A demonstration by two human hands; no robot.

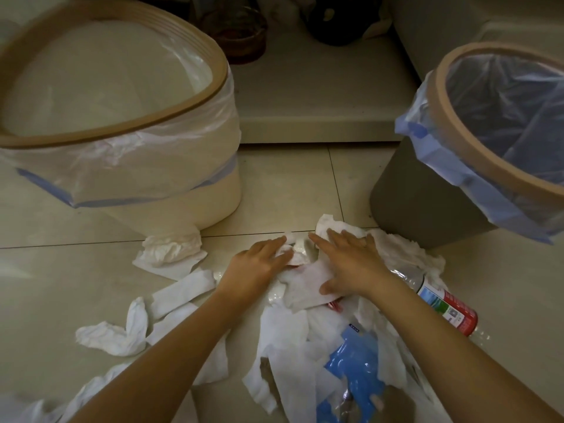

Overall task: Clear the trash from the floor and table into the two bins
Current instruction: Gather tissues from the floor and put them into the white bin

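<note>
blue wrapper [355, 366] among tissues [293, 337] on floor | left hand [259, 265], right hand [351, 262] flat, fingers straight, pressing tissues | white bin [171, 190], grey bin [406, 193] behind

The scene is dim and warm-toned, with soft, even light and only faint shadows under the white bin [158, 190] and the grey bin [409, 203]. The floor tiles [45, 285] show a dull sheen without hard glare. Wide-angle distortion bends the bin rims near the edges. The top background is dark, murky and hard to read.
</note>
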